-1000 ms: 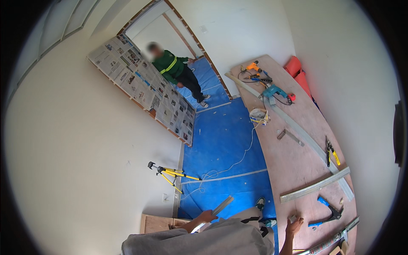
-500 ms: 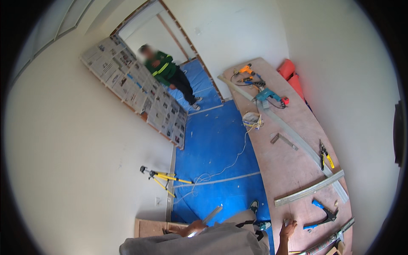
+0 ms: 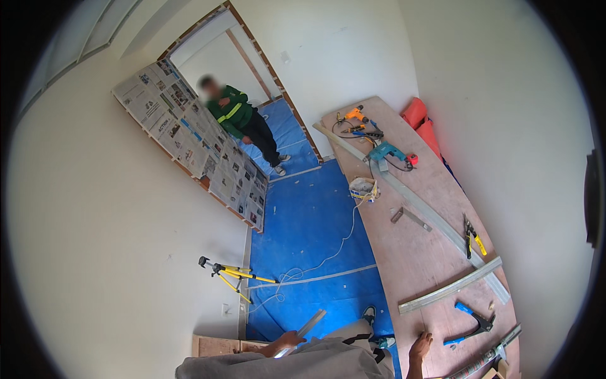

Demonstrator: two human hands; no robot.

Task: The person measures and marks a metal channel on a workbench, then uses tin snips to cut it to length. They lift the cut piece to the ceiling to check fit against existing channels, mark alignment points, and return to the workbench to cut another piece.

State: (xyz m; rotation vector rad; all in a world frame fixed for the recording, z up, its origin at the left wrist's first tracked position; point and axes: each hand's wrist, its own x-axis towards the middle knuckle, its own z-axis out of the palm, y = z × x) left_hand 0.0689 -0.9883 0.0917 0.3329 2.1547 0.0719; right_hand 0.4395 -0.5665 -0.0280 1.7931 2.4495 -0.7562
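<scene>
Low in the head view, my left hand [image 3: 290, 341] is closed around a length of grey metal profile [image 3: 310, 324] that slants up over the blue floor sheet. My right hand [image 3: 421, 346] rests at the near edge of the wooden table [image 3: 404, 259], fingers curled together; whatever they may hold is hidden. To its right lies a blue and black hand tool [image 3: 470, 323]. Beyond that, a short metal channel [image 3: 451, 287] crosses the end of a long metal channel [image 3: 416, 199]. A caulking gun [image 3: 483, 361] is near the lower right table edge.
Yellow-handled snips [image 3: 473, 237], a try square [image 3: 410, 218], a teal power drill [image 3: 386, 153] and an orange drill [image 3: 355, 115] lie on the table. A bucket [image 3: 364, 187] stands at its left edge. A cord trails past a yellow tripod [image 3: 235, 275]. A person [image 3: 243, 120] stands at the doorway.
My view has shifted slightly, moving the table and tools a little left in the picture. My right hand has drawn slightly nearer; a small greyish thing seen at its fingers no longer shows.
</scene>
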